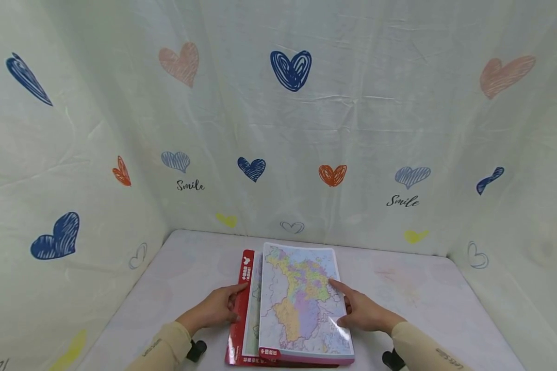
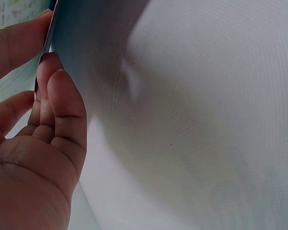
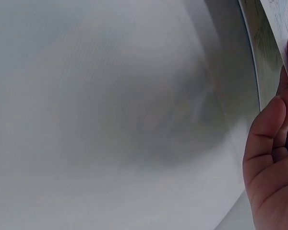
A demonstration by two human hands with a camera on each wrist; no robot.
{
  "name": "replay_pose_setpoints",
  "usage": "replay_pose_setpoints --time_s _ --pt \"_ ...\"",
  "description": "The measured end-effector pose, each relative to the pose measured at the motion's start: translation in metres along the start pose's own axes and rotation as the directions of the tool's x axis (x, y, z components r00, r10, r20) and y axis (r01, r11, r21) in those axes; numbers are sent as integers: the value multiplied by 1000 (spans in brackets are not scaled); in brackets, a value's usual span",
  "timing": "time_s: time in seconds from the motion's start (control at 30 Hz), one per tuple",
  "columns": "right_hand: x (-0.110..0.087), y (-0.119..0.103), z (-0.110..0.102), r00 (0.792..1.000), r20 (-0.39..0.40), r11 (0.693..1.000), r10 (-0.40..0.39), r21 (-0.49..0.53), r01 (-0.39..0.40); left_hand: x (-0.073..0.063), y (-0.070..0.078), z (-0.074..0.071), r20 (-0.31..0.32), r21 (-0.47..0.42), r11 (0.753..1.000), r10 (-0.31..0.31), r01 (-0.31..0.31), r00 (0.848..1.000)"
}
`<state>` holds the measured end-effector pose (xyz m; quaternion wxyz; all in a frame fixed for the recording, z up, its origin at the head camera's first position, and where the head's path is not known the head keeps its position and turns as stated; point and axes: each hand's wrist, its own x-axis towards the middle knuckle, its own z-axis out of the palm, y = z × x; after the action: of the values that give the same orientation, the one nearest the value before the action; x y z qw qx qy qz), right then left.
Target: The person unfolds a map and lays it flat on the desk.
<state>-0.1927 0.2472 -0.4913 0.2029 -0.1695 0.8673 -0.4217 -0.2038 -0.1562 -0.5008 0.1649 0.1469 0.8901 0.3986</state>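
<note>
A colourful map sheet (image 1: 301,299) with a red label at its lower left lies over a red-bordered map (image 1: 238,330), which shows mainly along the left and bottom. My left hand (image 1: 215,310) pinches the left edge of the red-bordered map. In the left wrist view, that hand (image 2: 43,139) has its thumb and fingers on opposite sides of the thin sheet. My right hand (image 1: 364,310) pinches the right edge of the top map. In the right wrist view, the fingers of this hand (image 3: 273,148) curl beneath the map's edge, with another sheet behind it.
A white tabletop (image 1: 413,299) extends on both sides of the maps. Behind and beside it hangs a pale curtain (image 1: 371,129) printed with hearts and the word Smile. Dark wrist devices (image 1: 196,350) show below both sleeves.
</note>
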Motion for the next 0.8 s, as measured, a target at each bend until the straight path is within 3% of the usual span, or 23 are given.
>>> replay_pose_setpoints --time_s 0.4,0.8 --pt "-8 3 -16 996 -57 993 62 -95 -67 -2 2 -5 6 -43 999 -19 20 1000" --pt "-18 12 -30 998 -57 995 34 -87 -39 -5 0 -11 -2 -1 999 -48 48 999"
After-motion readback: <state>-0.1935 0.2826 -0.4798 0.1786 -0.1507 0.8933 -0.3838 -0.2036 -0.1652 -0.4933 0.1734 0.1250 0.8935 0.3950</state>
